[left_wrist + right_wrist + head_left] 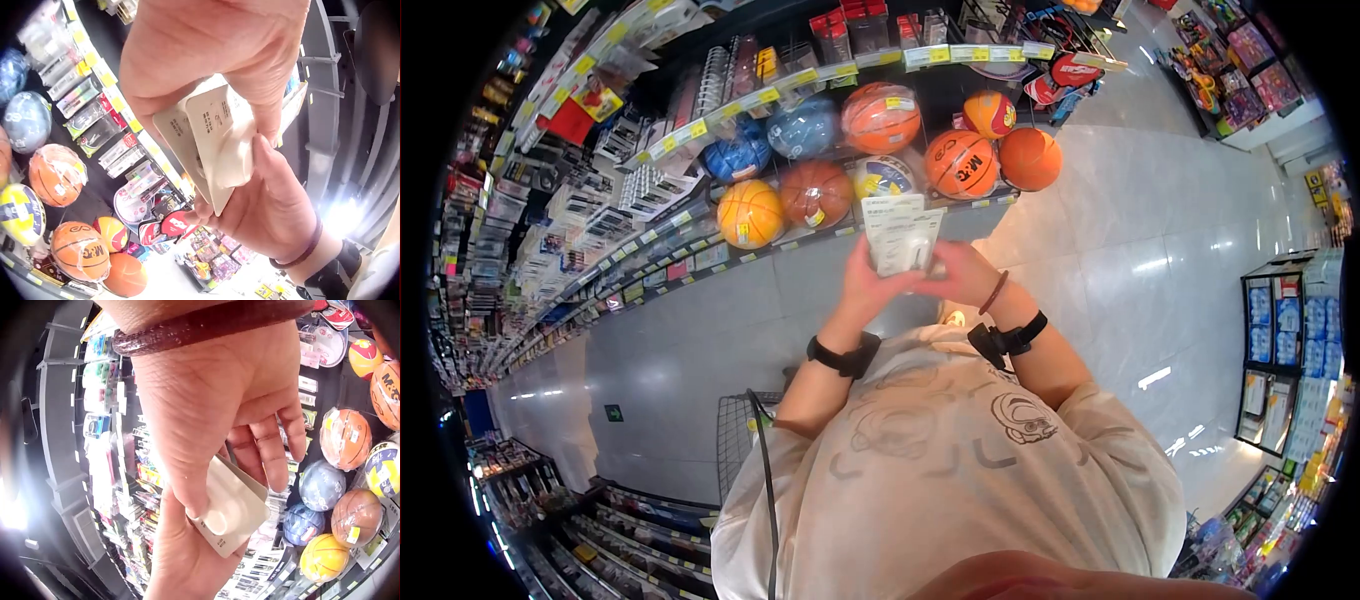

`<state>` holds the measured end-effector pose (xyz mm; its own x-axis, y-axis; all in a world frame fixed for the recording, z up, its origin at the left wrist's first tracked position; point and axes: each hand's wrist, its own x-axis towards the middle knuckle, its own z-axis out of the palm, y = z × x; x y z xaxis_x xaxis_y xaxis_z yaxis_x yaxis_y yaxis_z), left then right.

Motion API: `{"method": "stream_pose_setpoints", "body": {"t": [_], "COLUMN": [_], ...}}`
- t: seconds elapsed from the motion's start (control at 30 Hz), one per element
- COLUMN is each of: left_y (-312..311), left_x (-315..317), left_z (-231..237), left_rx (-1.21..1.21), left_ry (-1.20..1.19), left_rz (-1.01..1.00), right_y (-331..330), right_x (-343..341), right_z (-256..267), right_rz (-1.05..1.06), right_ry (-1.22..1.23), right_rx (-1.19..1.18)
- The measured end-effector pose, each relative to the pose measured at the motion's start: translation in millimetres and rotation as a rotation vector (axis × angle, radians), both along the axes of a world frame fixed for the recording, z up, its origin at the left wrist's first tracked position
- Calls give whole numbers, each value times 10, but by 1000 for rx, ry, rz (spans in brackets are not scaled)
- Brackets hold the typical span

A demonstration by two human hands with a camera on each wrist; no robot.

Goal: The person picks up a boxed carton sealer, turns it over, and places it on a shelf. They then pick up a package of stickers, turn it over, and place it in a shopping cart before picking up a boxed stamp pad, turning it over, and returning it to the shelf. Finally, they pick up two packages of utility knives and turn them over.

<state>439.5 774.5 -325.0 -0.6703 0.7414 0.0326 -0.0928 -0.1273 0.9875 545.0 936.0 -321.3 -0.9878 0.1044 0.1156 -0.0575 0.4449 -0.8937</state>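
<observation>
Two white packaged cards overlap in front of the chest, small print on them. The front card (906, 248) carries a raised clear blister with a small pale item inside; the back card (884, 206) shows above it. My left hand (868, 284) grips the pair from the left, thumb across the lower front. From the other side my right hand (965, 274), with a dark red bracelet (994, 292), pinches the front card's edge. In the right wrist view its thumb (199, 503) lies against the blister, fingers behind the cards.
Ahead stands a shelf with wrapped balls, among them an orange basketball (962, 164), a yellow basketball (750, 213) and a volleyball (885, 178). Hanging stationery fills the shelving to the left. A wire basket (738, 440) is beside the body. Grey tiled floor (1120, 230) stretches to the right.
</observation>
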Motion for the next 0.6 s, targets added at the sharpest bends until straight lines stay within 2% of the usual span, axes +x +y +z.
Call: {"method": "stream_pose_setpoints", "body": {"t": [0.27,0.37,0.47,0.57,0.6], "left_y": [-573,-725,-808,-841,-848], "left_x": [-95,-118,-156,-226,-256], "left_z": [-129,-174,-188,-173,-146], "left_rx": [34,32,79,140,143], "left_ry": [-66,-41,-82,-177,-204], "left_rz": [92,119,123,138,143], "right_y": [-560,-690,-729,-641,-618], "right_x": [-201,-244,-290,-381,-417], "right_z": [84,71,138,42,75], "right_rz": [94,126,140,114,112], "right_ry": [-107,-44,-114,-162,-162], "right_rx": [-48,-61,-190,-217,-300]}}
